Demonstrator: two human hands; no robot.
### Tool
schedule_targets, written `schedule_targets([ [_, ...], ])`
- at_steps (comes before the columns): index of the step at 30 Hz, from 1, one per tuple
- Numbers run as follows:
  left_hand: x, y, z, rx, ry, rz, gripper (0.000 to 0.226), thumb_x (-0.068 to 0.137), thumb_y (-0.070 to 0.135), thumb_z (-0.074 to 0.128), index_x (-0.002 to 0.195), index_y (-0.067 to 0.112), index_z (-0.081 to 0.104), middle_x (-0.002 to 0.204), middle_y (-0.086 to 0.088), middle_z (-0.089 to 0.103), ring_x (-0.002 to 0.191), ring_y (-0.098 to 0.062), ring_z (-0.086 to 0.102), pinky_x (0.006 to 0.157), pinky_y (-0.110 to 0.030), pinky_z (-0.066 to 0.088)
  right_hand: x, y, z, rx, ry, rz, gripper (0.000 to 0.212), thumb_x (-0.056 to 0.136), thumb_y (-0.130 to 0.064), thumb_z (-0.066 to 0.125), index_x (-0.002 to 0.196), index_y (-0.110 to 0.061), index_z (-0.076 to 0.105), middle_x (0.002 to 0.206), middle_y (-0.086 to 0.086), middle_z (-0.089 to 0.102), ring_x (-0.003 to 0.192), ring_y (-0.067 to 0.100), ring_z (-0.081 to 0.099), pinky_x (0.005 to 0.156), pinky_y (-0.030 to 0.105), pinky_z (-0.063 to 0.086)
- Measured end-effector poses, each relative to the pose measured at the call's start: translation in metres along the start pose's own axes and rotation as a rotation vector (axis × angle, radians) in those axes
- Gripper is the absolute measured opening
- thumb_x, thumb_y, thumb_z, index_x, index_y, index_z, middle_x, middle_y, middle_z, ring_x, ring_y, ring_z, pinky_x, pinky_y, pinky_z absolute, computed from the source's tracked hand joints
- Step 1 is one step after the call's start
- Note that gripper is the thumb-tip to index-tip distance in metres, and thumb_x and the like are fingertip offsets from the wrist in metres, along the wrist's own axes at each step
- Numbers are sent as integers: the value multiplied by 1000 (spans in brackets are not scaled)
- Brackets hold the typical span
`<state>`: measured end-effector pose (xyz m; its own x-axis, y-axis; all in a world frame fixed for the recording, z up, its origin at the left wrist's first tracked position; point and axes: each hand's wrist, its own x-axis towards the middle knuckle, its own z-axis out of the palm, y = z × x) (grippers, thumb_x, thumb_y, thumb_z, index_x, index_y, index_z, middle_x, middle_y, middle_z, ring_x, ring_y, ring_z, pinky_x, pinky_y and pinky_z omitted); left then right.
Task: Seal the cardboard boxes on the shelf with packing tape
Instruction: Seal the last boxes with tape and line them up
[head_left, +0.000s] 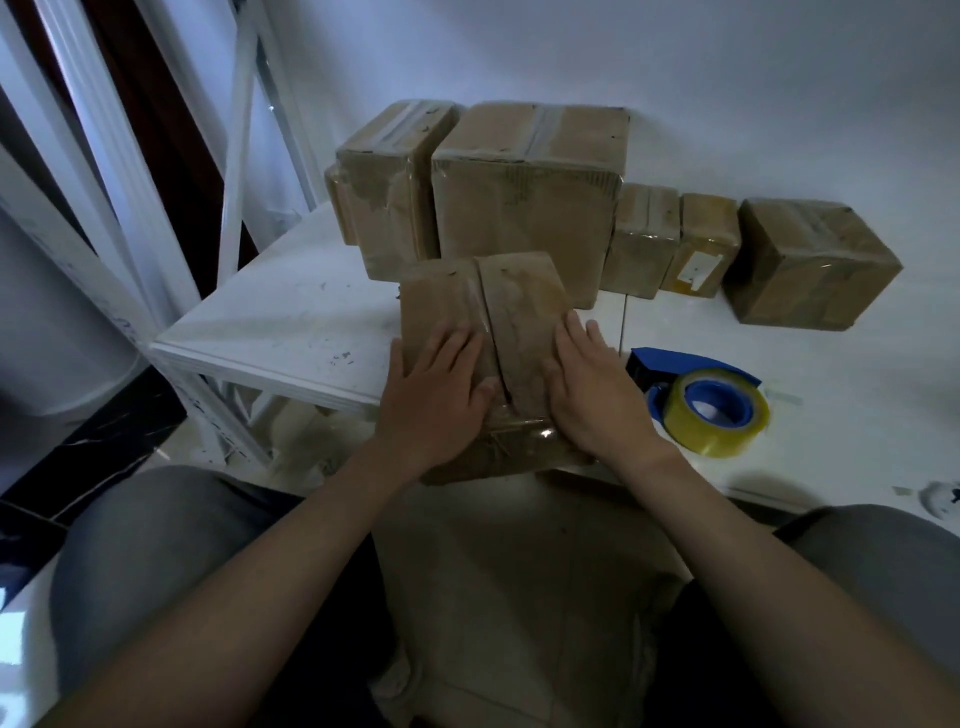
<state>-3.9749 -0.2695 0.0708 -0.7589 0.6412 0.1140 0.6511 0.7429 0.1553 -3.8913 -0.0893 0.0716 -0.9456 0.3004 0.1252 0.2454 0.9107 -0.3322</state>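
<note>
A brown cardboard box (514, 301) stands at the front edge of the white shelf (291, 322), its two top flaps meeting at a seam down the middle. My left hand (439, 395) lies flat on the left flap with straight fingers. My right hand (592, 389) presses flat on the right flap. Clear tape shows on the box's near face between my wrists. A blue tape dispenser (698, 400) with a yellowish roll of packing tape lies on the shelf just right of my right hand.
Several taped cardboard boxes line the wall behind: a tall one (389, 192), a large one (530, 192), two small ones (641, 239) (701, 244) and one at the right (810, 265). White shelf posts (234, 171) rise at left. Another box (519, 597) stands between my knees.
</note>
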Motion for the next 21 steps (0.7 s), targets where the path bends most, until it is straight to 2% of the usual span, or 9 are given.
schedule_targets([
  [2,-5,-7,4,-28,32,1,66,103,57,16,160,23,11,168,7,2,153,-13,-9,123,-55,-3,-4,-1,3,153,47,-2,58,109,-34,29,161,-18,9,168,0,6,154,23,7,121,35,14],
  [5,-11,-14,7,-153,81,37,70,100,59,21,159,22,20,167,8,7,153,-11,-5,123,-51,-4,-8,2,5,418,126,-4,54,108,-21,38,159,-19,23,166,-5,16,153,14,14,120,22,13],
  [8,-10,-17,5,-313,109,35,66,101,55,34,157,21,26,166,8,15,153,-9,0,124,-51,-4,-10,12,8,795,159,51,47,107,-16,40,153,-24,38,161,-10,30,147,4,26,123,29,22],
  [10,-10,-16,5,-365,113,26,68,99,56,34,157,22,27,165,9,17,153,-8,1,124,-50,-5,-12,15,11,1022,167,127,44,108,-19,38,151,-29,42,158,-9,37,144,8,34,121,38,30],
  [12,-12,-15,5,-341,113,32,69,98,57,29,157,21,25,166,9,15,153,-8,-1,123,-49,-6,-15,14,14,1086,153,190,43,109,-25,34,152,-29,40,157,-6,39,141,10,38,120,40,32],
  [15,-8,-14,1,-172,73,54,81,96,68,10,159,17,17,167,3,9,154,-15,-4,122,-52,-9,-15,16,6,840,131,132,47,109,-36,33,156,-31,30,162,-8,28,146,6,27,123,37,25],
  [17,-4,-12,-4,-35,7,79,95,89,78,1,159,16,12,168,-2,4,154,-22,-5,121,-56,-9,-11,19,-4,495,184,-74,50,109,-36,35,158,-29,25,166,-7,18,151,7,16,124,35,18],
  [19,1,-8,-7,83,-87,92,111,78,90,3,159,14,4,168,-7,-5,154,-28,-9,120,-61,-8,-7,15,-9,215,173,-261,50,108,-37,34,157,-24,29,165,-2,23,152,14,18,125,40,15],
  [21,4,-5,-5,158,-161,91,127,65,98,8,159,13,-4,167,-9,-12,153,-30,-13,118,-65,-7,-4,10,-6,62,94,-311,56,106,-49,28,155,-21,34,161,1,33,150,19,23,124,49,19],
])
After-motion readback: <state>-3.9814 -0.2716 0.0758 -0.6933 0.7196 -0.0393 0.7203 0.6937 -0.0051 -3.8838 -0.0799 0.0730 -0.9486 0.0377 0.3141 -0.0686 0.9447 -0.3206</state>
